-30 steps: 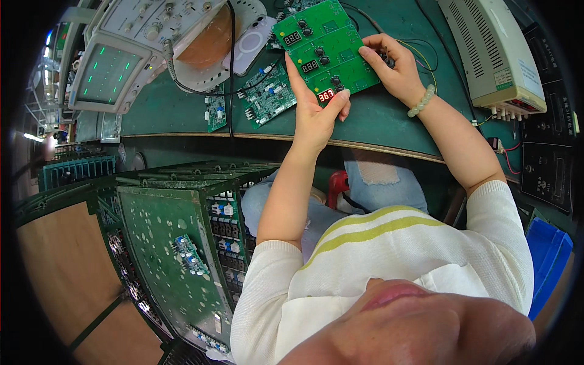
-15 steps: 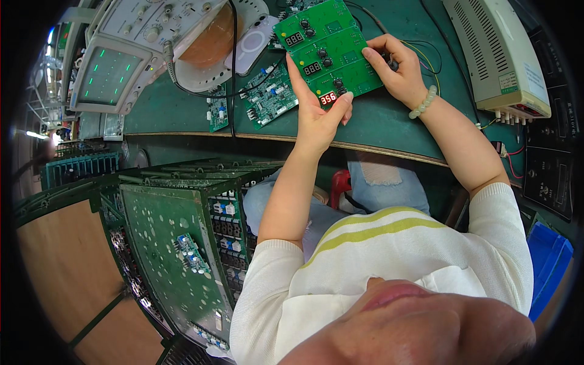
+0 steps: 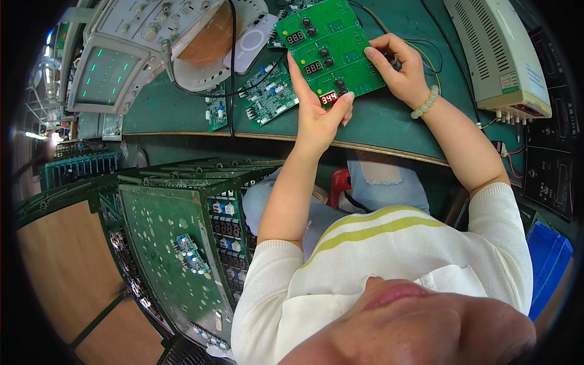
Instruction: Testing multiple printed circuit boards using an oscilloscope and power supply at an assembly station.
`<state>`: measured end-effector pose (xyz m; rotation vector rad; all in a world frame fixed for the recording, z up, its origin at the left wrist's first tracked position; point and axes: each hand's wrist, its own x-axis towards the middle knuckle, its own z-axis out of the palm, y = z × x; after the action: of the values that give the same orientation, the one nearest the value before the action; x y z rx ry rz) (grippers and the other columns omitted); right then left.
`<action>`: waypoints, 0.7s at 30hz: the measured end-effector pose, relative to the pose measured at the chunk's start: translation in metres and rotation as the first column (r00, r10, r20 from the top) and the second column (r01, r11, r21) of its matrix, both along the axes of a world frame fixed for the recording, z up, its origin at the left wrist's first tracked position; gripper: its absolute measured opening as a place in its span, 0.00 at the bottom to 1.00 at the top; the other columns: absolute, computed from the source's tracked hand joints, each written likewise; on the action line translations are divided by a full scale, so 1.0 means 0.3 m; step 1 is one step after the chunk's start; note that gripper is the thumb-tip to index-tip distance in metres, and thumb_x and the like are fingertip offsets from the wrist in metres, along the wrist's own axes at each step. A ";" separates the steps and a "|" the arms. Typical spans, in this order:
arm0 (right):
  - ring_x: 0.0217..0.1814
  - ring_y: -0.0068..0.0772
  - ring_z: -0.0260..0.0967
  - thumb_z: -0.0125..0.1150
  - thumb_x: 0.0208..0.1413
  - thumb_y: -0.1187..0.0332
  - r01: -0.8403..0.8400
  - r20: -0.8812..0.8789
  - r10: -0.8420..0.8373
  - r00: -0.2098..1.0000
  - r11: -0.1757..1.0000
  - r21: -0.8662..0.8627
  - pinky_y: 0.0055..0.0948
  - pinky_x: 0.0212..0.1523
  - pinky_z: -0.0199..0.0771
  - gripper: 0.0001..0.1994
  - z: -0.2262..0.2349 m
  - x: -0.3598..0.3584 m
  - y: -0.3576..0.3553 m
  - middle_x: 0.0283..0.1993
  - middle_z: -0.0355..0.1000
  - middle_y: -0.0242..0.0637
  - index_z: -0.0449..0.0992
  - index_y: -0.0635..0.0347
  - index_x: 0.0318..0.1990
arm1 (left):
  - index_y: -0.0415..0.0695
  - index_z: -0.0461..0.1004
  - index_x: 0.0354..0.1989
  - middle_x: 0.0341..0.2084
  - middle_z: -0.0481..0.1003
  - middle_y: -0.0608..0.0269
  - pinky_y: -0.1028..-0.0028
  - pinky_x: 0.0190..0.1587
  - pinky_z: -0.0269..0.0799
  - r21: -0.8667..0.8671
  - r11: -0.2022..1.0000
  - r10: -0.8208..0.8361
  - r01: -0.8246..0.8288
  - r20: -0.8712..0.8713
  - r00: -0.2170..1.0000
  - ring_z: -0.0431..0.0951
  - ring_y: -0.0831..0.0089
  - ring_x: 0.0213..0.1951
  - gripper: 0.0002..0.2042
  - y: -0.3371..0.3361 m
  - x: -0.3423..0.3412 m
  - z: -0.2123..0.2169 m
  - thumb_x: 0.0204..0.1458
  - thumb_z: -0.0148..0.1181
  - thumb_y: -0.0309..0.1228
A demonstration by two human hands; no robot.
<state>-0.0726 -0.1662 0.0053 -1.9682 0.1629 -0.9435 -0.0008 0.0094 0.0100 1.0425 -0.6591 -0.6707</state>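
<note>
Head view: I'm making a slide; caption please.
Left hand holding a green circuit board, right hand at its edge, one display glowing red.

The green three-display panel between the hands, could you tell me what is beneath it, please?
Green tabletop shows around the panel, and a circuit board peeks out upper left; anything directly beneath is covered.

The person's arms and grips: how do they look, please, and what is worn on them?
Short white knit sleeves end near the elbows, leaving both forearms bare. The right wrist wears a bracelet of round, pale green beads; nothing shows on the left wrist. The left grip and right grip are without gloves.
</note>
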 end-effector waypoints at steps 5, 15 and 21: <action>0.25 0.16 0.63 0.63 0.55 0.69 -0.015 0.012 0.015 1.000 1.000 0.014 0.18 0.27 0.63 0.07 -0.011 0.003 -0.003 0.25 0.71 0.30 0.74 0.63 0.35 | 0.62 0.17 0.68 0.44 0.67 0.53 0.79 0.20 0.66 -0.016 1.000 0.004 -0.004 0.004 1.000 0.69 0.78 0.23 0.52 -0.001 0.000 -0.004 0.49 0.52 0.11; 0.25 0.17 0.64 0.63 0.55 0.69 -0.014 0.017 0.015 1.000 1.000 -0.021 0.18 0.27 0.64 0.07 -0.006 -0.003 0.004 0.26 0.71 0.31 0.74 0.63 0.35 | 0.60 0.23 0.70 0.49 0.66 0.54 0.80 0.19 0.66 -0.008 0.998 0.064 -0.063 0.032 0.997 0.69 0.77 0.23 0.50 -0.001 -0.007 -0.004 0.49 0.52 0.12; 0.25 0.18 0.65 0.63 0.54 0.69 -0.039 0.010 0.039 0.999 0.999 -0.025 0.19 0.27 0.65 0.07 -0.002 -0.005 0.006 0.26 0.71 0.31 0.74 0.63 0.35 | 0.60 0.26 0.70 0.50 0.66 0.55 0.79 0.17 0.65 0.034 0.987 0.156 -0.155 -0.043 0.987 0.68 0.77 0.21 0.44 -0.009 -0.002 0.010 0.53 0.48 0.14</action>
<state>-0.0742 -0.1643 0.0047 -1.9818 0.1069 -0.9345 -0.0013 0.0067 0.0130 1.0919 -0.5239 -0.5680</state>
